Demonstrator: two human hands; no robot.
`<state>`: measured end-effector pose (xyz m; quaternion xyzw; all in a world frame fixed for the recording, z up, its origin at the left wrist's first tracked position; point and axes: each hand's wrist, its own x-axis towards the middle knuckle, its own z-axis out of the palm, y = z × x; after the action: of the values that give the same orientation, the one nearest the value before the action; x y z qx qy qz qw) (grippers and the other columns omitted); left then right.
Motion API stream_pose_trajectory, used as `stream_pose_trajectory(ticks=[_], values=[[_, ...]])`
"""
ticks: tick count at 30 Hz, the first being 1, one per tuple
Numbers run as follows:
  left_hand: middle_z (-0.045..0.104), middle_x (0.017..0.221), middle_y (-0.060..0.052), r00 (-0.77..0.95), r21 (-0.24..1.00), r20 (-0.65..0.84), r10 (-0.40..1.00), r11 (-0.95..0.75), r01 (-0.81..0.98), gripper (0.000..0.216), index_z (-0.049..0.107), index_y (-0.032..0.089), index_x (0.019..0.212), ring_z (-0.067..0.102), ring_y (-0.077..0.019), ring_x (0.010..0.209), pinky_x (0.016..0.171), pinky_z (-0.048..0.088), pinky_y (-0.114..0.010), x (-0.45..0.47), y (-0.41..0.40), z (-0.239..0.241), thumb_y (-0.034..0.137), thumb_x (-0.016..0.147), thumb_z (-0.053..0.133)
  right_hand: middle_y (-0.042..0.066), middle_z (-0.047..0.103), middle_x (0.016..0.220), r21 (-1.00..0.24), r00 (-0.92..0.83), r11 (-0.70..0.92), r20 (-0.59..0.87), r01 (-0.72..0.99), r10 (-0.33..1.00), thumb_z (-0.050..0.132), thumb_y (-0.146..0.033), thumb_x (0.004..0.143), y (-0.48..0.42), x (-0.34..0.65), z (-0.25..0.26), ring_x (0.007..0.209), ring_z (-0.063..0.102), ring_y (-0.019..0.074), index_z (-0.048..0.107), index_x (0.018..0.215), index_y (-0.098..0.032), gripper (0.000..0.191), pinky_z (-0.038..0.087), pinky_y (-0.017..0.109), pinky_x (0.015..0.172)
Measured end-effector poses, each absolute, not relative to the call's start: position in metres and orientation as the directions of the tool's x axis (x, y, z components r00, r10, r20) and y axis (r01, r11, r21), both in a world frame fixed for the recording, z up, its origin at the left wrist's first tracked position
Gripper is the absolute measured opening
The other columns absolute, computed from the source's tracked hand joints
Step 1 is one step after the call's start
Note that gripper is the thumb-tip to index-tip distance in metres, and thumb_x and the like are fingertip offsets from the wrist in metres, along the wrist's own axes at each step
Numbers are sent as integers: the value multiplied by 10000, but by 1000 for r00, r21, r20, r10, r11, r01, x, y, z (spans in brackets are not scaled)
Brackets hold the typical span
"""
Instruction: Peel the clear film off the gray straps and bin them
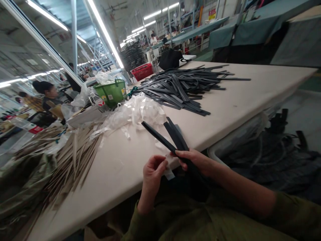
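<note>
Fingertips [162, 164] of L hand [152, 172] are curling together, pinching a white tape scrap [169, 174] at the near end of the dark strips [175, 135]. Strips are sitting just right of those tips, long axis running up-left over the table [250, 100] edge, far ends fanning apart. R hand [194, 160] is gripping them w/ fingers closed round the lower part, so it's the nearer hand.

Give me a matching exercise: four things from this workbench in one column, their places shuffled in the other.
1 green basket
2 red basket
3 held strips
4 white scrap

A in the right hand
B pinched by the left hand
C beyond the dark strip pile
D beside the white film heap

Pairs: 1-D, 2-C, 3-A, 4-B.
</note>
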<state>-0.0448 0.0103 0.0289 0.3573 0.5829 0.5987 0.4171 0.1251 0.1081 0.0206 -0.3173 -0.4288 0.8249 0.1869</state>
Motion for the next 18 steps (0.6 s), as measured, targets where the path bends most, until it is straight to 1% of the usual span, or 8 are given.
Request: stream_pose_trajectory(ticks=[2, 3, 6, 8, 11, 14, 16, 18], values=[[682, 703, 12, -393, 997, -56, 918, 31, -69, 235, 689, 190, 845, 613, -129, 640, 635, 488, -235, -43, 8, 23, 366, 727, 792, -71, 492, 466, -879, -700, -477, -335, -9, 630, 713, -547, 761, 111, 119, 27, 412, 423, 86, 706, 967, -123, 471, 380, 210, 441], [703, 761, -4, -395, 998, -50, 917, 32, -52, 262, 695, 193, 900, 636, -145, 698, 660, 496, -242, -44, 8, 20, 375, 734, 786, -73, 488, 448, -895, -694, -446, -317, -5, 646, 727, -545, 745, 113, 117, 31, 407, 418, 83, 714, 945, -120, 471, 360, 203, 433], [740, 1062, -73, -367, 999, -25, 930, 40, 34, 402, 698, 204, 1115, 659, -220, 1001, 844, 505, -294, -48, 11, 20, 398, 768, 756, -64, 500, 403, -941, -712, -339, -248, 15, 657, 766, -496, 715, 121, 116, 46, 395, 409, 74, 753, 882, -107, 423, 294, 196, 418], [731, 1163, -88, -290, 996, -37, 956, 58, 66, 410, 712, 203, 1150, 638, -247, 1095, 941, 473, -319, -49, 14, 24, 414, 799, 728, -60, 510, 402, -976, -741, -214, -163, 27, 651, 752, -468, 729, 126, 117, 55, 387, 406, 70, 762, 838, -109, 376, 271, 201, 411], [779, 1017, -84, -164, 990, -138, 977, 136, -25, 354, 763, 184, 1046, 683, -233, 965, 903, 491, -315, -43, 17, 29, 444, 810, 714, -38, 601, 510, -999, -762, -47, -47, 22, 645, 715, -458, 746, 135, 119, 64, 391, 425, 67, 750, 814, -126, 341, 287, 205, 399], [790, 871, -76, -136, 959, -251, 959, 226, -170, 345, 774, 166, 980, 702, -194, 817, 818, 517, -291, -34, 14, 26, 438, 767, 763, 14, 710, 700, -999, -736, 50, 19, 20, 676, 709, -449, 734, 146, 121, 68, 403, 447, 61, 741, 808, -130, 328, 330, 208, 396], [790, 847, -77, -139, 935, -308, 941, 272, -230, 351, 772, 162, 978, 702, -175, 766, 776, 524, -277, -30, 9, 20, 424, 744, 789, 30, 730, 760, -994, -706, 103, 54, 28, 706, 701, -438, 727, 155, 123, 69, 401, 452, 59, 738, 801, -129, 320, 351, 211, 395], [791, 848, -81, -133, 916, -353, 926, 313, -249, 365, 771, 162, 989, 698, -163, 739, 741, 523, -263, -29, 4, 14, 414, 727, 805, 29, 729, 765, -991, -680, 125, 68, 35, 730, 696, -423, 720, 164, 124, 70, 400, 454, 59, 735, 794, -128, 308, 360, 212, 392]])
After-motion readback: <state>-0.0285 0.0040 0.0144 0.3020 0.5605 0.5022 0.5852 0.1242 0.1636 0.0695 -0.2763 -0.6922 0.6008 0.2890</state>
